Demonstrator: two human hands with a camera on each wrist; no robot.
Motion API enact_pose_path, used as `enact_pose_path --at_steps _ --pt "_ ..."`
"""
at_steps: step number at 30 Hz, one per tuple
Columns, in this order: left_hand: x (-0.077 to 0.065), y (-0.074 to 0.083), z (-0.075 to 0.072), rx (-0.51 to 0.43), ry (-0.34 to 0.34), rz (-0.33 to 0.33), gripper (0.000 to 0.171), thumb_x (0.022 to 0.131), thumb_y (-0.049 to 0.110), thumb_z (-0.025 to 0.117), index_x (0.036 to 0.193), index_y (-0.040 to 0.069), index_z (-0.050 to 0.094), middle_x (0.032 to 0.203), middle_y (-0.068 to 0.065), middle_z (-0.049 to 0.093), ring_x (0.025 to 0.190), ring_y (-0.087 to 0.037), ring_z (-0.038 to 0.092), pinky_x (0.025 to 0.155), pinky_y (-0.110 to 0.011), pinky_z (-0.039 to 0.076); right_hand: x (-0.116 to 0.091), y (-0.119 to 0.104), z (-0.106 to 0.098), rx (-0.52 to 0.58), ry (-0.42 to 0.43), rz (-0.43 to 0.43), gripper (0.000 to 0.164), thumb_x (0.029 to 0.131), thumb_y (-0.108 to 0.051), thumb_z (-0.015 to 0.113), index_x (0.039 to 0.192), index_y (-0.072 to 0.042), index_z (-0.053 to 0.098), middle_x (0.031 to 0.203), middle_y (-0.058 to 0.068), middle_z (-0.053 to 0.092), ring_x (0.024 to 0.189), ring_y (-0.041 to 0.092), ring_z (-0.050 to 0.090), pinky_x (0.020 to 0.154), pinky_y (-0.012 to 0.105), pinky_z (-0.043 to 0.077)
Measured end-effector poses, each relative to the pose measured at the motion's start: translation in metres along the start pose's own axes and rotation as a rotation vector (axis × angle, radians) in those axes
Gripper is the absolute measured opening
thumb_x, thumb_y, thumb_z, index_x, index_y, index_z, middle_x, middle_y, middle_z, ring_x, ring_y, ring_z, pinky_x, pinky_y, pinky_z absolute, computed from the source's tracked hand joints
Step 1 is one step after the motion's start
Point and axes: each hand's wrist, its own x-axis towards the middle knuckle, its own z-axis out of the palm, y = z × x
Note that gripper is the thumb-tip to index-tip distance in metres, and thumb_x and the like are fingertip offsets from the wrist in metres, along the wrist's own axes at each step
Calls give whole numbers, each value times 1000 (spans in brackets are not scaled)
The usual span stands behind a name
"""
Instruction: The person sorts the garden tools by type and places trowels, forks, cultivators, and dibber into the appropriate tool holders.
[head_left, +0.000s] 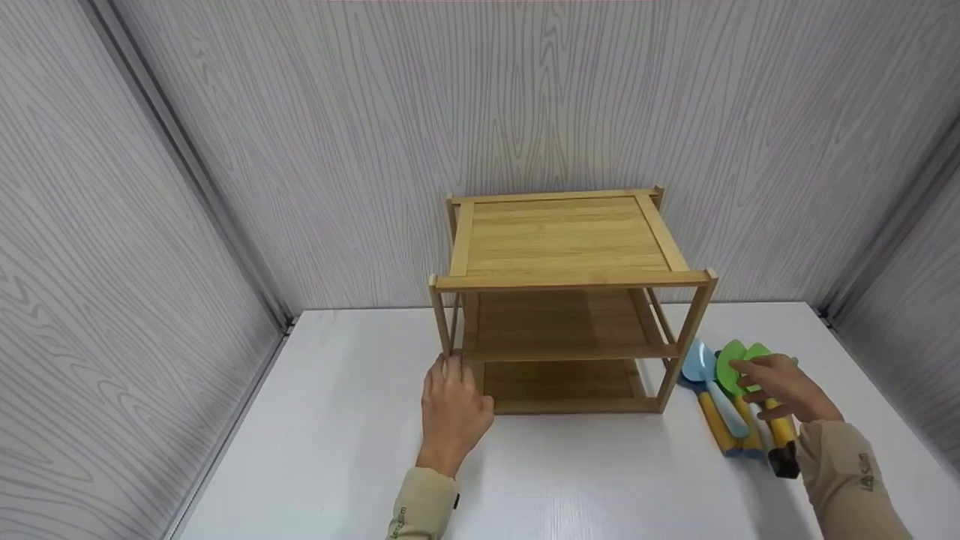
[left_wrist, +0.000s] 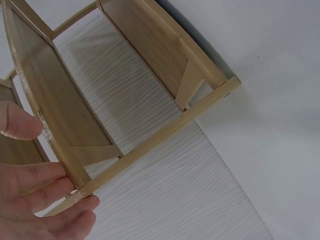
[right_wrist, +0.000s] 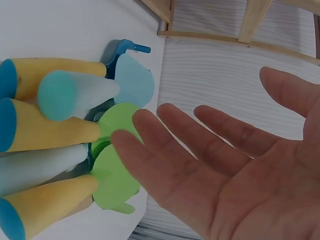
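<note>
A three-tier wooden shelf rack [head_left: 555,236] stands upright near the back wall. My left hand [head_left: 454,405] grips its left front post at middle-shelf height; in the left wrist view, fingers [left_wrist: 72,215] wrap the post, with the thumb by the shelf edge. My right hand [head_left: 787,386] hovers with spread, loose fingers over a pile of small garden tools right of the rack, holding nothing. Among them are a light blue trowel [head_left: 727,409], green blades [right_wrist: 117,175] and yellow handles [right_wrist: 60,77] with blue ends. The right hand partly covers the pile in the head view.
The white tabletop [head_left: 337,450] carries the rack and the tools. Grey wood-grain panels enclose it at the back [head_left: 360,150], left [head_left: 90,300] and right [head_left: 915,315]. A black handle end [head_left: 784,459] lies by the right sleeve.
</note>
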Motion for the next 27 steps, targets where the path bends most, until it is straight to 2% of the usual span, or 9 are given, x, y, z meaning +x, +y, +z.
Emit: enact_pose_path --at_steps 4,10,21,27 --pt "2 -2 1 -44 14 3 50 77 11 69 120 -15 65 121 -26 63 118 -46 57 100 -53 49 2 -4 -3 -3 -33 18 83 107 -46 39 145 24 17 143 47 34 127 60 45 89 64 52" --pt "1 0 -1 -46 13 2 50 78 12 69 120 -15 65 119 -26 63 117 -46 58 100 -54 49 6 1 -7 38 -59 65 80 107 -47 40 146 20 22 146 46 31 128 59 45 90 64 52" --pt "3 4 -1 -55 -9 -9 52 80 12 70 123 -15 63 121 -26 62 118 -46 57 102 -53 48 14 11 -11 117 -135 131 84 107 -48 37 150 20 12 151 46 21 134 60 37 95 66 48" --pt "2 4 0 -75 14 -37 52 78 10 69 123 -15 62 120 -26 62 117 -47 57 101 -53 49 20 13 -9 168 -155 143 86 107 -49 37 151 20 9 152 46 16 137 62 29 98 65 46"
